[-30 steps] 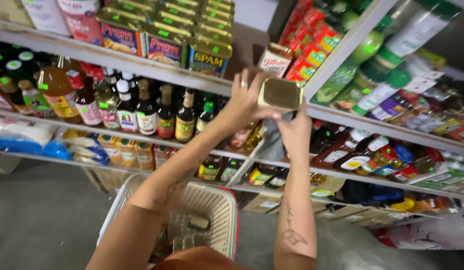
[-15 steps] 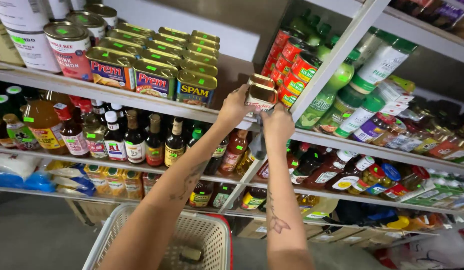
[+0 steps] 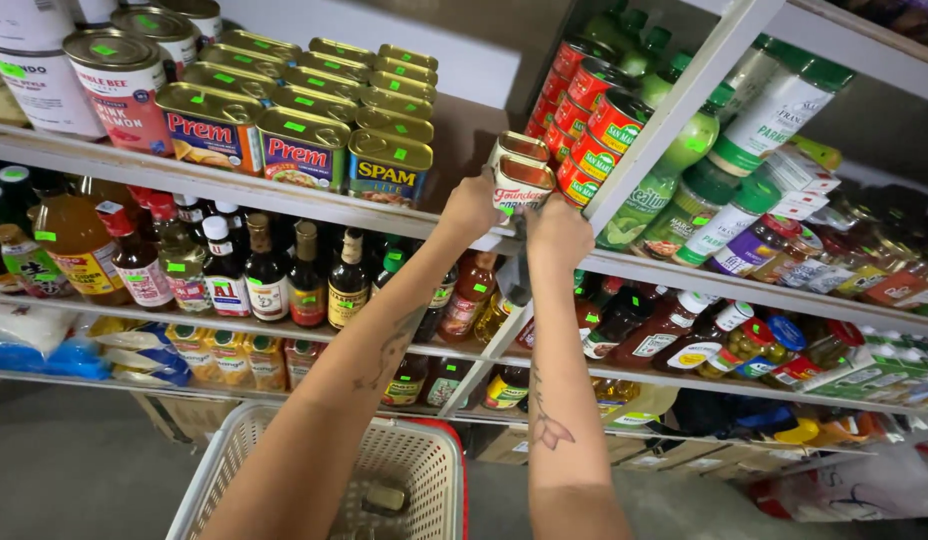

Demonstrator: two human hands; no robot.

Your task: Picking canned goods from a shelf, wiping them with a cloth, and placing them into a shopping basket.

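Grocery aisle, stocked shelves | near: white shopping basket [image 3: 284, 455] below forearms | both arms raised, left hand [image 3: 471, 205] and right hand [image 3: 556, 232] curled around two stacked corned-beef tins [image 3: 519, 172], steadied together at top shelf [image 3: 284, 195] edge | behind: rectangular luncheon-meat tins [image 3: 304, 120], red cans [image 3: 589, 120].

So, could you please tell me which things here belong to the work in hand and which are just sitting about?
In hand:
- left hand and right hand, both holding the small tins
- top shelf, bare spot

Just about:
- gold meat tins
- red cans
- sauce bottles
- white basket
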